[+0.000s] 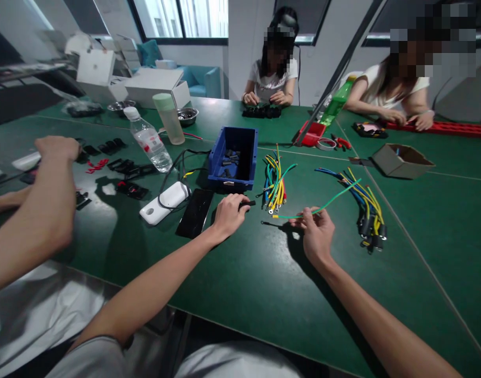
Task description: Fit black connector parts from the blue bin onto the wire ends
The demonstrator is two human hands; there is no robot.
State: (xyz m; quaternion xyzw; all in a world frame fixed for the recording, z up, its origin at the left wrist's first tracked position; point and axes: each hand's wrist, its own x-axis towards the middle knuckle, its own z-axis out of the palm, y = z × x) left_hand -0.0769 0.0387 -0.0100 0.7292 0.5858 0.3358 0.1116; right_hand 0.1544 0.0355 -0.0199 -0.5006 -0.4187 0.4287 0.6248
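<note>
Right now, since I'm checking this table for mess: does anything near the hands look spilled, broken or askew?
Nothing stands out. The left hand pinches a small black piece, the right hand holds a green wire, and the blue bin and water bottle stand upright with nothing spilled.

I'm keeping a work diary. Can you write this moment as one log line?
left hand: pinches small black part | right hand: holds green wire | blue bin: just beyond left hand
</note>
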